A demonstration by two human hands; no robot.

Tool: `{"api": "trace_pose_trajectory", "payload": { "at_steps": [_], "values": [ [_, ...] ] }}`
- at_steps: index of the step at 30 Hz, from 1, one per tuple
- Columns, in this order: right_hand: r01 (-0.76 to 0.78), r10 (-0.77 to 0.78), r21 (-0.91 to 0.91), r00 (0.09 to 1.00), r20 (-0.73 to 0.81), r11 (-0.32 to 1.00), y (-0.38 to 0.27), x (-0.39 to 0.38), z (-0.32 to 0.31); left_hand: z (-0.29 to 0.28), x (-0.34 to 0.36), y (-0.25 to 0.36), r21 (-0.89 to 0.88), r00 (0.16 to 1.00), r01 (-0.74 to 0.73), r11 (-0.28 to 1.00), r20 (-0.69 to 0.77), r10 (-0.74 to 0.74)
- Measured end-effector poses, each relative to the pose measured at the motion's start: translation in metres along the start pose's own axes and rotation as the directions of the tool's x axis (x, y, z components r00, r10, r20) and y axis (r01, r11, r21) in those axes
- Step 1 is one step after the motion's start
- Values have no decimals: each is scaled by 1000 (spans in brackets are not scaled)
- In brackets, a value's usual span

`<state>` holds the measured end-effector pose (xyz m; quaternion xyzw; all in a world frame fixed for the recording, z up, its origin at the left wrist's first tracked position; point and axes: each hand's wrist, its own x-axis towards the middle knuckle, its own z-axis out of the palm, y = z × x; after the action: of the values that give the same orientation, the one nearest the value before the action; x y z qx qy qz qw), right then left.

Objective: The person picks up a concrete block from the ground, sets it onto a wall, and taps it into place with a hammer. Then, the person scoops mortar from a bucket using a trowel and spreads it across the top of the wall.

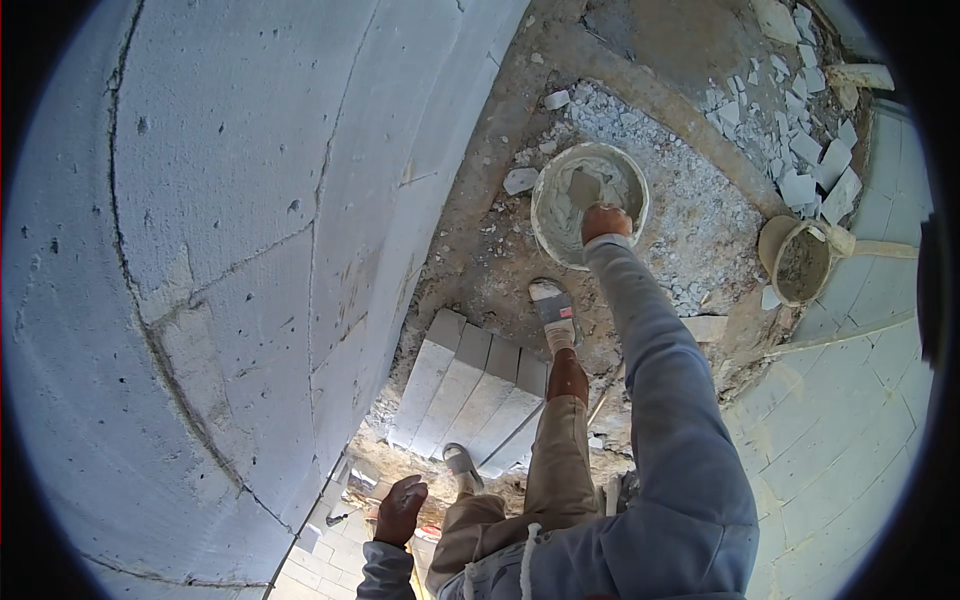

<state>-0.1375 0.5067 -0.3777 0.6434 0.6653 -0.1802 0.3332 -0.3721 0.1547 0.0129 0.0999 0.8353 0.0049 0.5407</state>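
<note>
My right hand (607, 222) is closed in a fist over the near side of a round bucket (541, 225), at the end of my stretched-out arm. It grips what looks like a trowel (583, 187), whose flat blade lies in the wet grey mortar (612, 172). The handle is hidden in my fist. Low in the view, my left hand (402, 508) hangs beside the wall near my knee, its fingers loosely bent and apart, with nothing seen in it.
A tall grey block wall (240, 260) with mortar joints rises on the left. Several pale blocks (470, 385) stand in a row by my feet. White rubble (690, 240) surrounds the bucket; broken pieces (810, 170) lie far right. A second bucket (802, 265) sits at the right.
</note>
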Motion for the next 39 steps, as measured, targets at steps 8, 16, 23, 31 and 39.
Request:
{"api": "trace_pose_trajectory", "payload": {
  "at_steps": [8,16,23,31,39],
  "values": [
    [146,-155,188,987,31,971,-7,-18,-1,-9,32,-40,-40,998,9,999,-57,-11],
    [105,-135,184,978,160,977,58,39,-26,7,42,-16,-38,998,-48,998,-48,46],
    [133,-202,512,976,80,848,104,22,21,14,56,-23,45,999,-26,999,-23,27],
    [128,97,681,954,-282,721,124,-91,80,21,64,7,76,990,-131,988,70,126],
    [322,91,575,814,-574,752,158,-221,-89,-22,16,9,-69,950,-313,947,-41,310]
  ]
}}
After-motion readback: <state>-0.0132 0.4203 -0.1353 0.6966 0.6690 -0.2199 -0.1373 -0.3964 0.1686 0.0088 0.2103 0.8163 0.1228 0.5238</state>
